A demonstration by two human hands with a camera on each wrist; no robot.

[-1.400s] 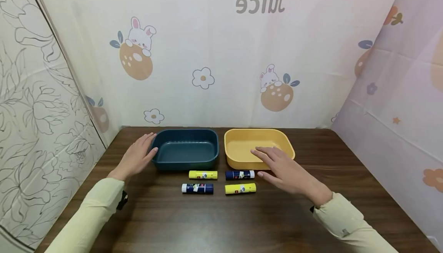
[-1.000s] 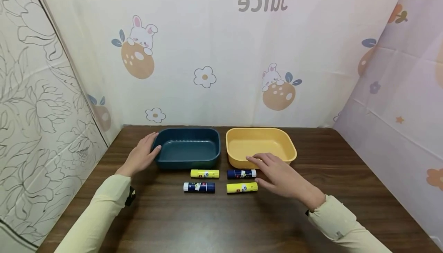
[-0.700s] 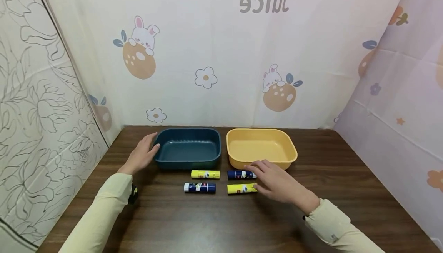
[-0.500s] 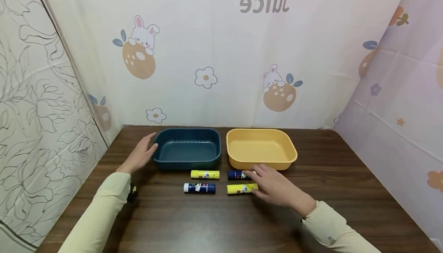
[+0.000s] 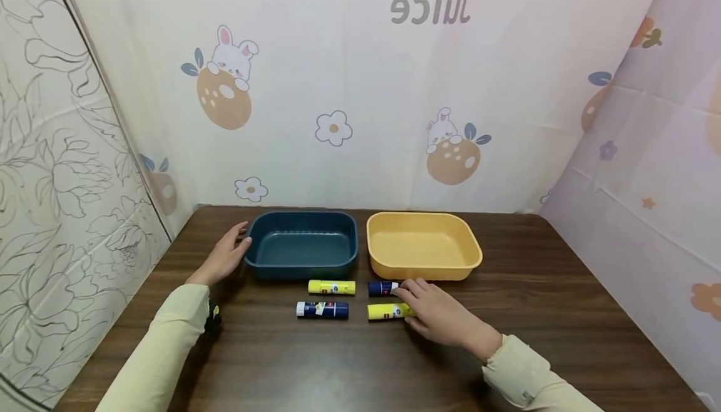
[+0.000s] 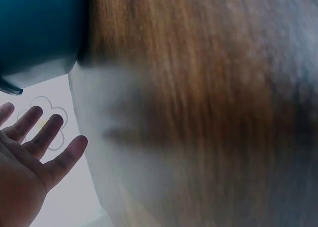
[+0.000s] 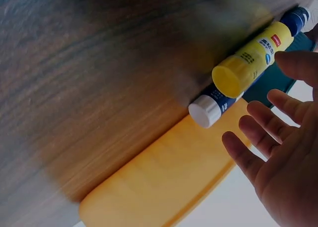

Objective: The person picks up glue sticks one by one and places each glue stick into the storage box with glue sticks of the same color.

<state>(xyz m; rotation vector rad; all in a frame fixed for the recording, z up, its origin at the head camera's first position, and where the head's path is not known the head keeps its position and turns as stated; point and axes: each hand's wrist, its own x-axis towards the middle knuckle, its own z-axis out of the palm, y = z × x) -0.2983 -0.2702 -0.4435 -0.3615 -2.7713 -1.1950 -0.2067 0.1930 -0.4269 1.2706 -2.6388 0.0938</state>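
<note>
My right hand [image 5: 442, 318] hovers with spread, slightly bent fingers over the right ends of a navy glue stick [image 5: 380, 288] and a yellow glue stick [image 5: 387, 311]. In the right wrist view, its palm and fingers hold nothing; the thumb [image 7: 298, 68] overlaps the yellow stick's far end. The navy stick's white cap [image 7: 204, 112] shows there, though my fingers hide it in the head view. My left hand [image 5: 221, 260], fingers extended, is beside the left wall of a dark blue tray [image 5: 301, 271]. In the left wrist view, that palm [image 6: 17, 182] is bare.
A yellow tray [image 5: 425, 272] stands right of the blue one, at the back of the brown wooden table [image 5: 315, 368]. Another yellow glue stick [image 5: 331, 287] and a white-capped navy glue stick [image 5: 322, 310] lie before the blue tray. A printed curtain [image 5: 360, 74] hangs behind.
My right hand has come down and left from above the yellow tray to the right-hand pair of glue sticks. My left hand has stayed by the blue tray, shifting only slightly.
</note>
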